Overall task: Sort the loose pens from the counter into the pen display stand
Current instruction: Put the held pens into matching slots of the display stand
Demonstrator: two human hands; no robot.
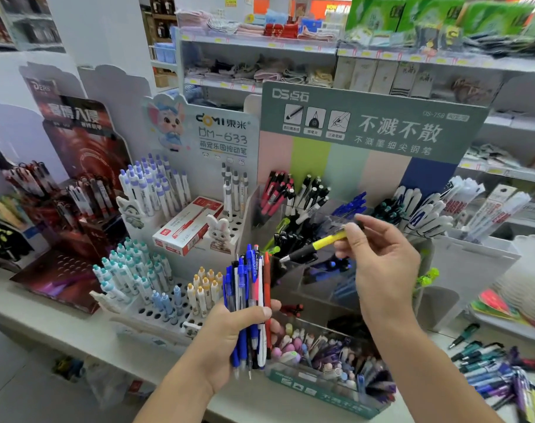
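Note:
My left hand [229, 337] grips an upright bundle of several pens [250, 300], mostly blue with a red one at its right side. My right hand [379, 257] pinches a yellow pen with a black grip [313, 247] by its upper end, tip pointing down and left, over the clear tiered compartments of the pen display stand [370, 129]. Those compartments hold black, red, white and blue pens. A pile of loose pens [492, 370] lies on the counter at the lower right.
A white DM-633 stand [168, 303] with pens in holes and a red-and-white box [188, 225] sits to the left, a dark red stand [77, 209] beyond it. A clear tray of small pastel items [327, 358] stands in front. Store shelves fill the background.

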